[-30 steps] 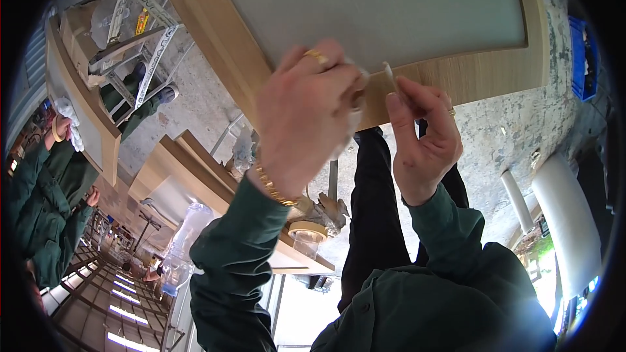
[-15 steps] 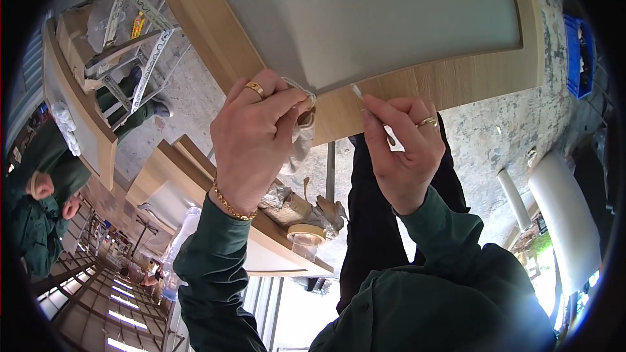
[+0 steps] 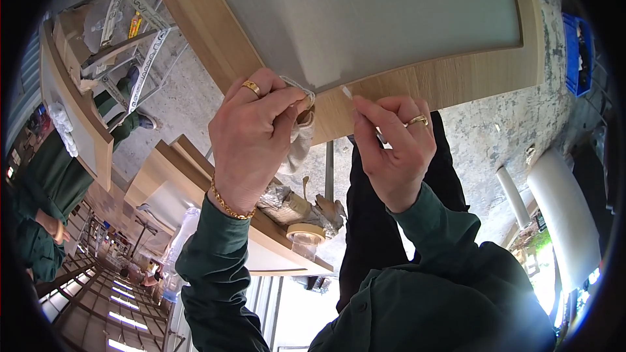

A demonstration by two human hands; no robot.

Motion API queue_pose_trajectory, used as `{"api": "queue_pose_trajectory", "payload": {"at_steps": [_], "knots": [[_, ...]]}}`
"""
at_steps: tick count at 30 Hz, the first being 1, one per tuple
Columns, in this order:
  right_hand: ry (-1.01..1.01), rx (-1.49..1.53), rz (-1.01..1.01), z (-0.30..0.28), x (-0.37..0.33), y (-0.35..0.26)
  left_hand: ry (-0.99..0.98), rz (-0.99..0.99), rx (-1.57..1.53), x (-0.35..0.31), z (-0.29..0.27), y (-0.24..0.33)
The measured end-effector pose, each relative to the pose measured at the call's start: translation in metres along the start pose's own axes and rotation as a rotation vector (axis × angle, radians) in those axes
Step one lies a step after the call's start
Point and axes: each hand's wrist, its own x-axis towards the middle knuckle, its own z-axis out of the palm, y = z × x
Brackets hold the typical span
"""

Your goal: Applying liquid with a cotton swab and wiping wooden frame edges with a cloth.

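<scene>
- Seems to be at close detail work on the near-left inner corner of a wood frame point(image 3: 456, 78) around a grey panel point(image 3: 391, 16).
- Holds a pale cloth point(image 3: 301, 146) bunched in the left hand point(image 3: 251, 133), with fingers curled closely around it, right at that corner.
- Pinches a slim white-tipped stick point(image 3: 347, 92) in the right hand point(image 3: 396, 150), with thumb and forefinger closed on it and the other fingers bent. Aims the tip up and left, over the near rail by the edge of the panel. Cannot tell light contact with the wood from a small gap.
- Probably calls next for a steady right wrist and gentle pressure along the join, with the cloth just beside but clear of the tip.
- Hides much of the corner behind the left hand and cloth, leaving little room there for the stick.
- Shows beyond the left forearm a wrapped bundle point(image 3: 287, 205), a tape roll point(image 3: 306, 229) and more wooden boards point(image 3: 171, 166).
- Includes, farther off, a metal stepladder point(image 3: 149, 65), a co-worker's hand point(image 3: 51, 225) on the left, and a blue crate point(image 3: 574, 65) on the right, all well apart from the work.
</scene>
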Motion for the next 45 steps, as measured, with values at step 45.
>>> {"api": "queue_pose_trajectory", "payload": {"at_steps": [45], "knots": [[0.022,0.302,0.363,-0.044,0.012,0.019,-0.018,0.035,-0.058,0.012,0.009,0.02]]}}
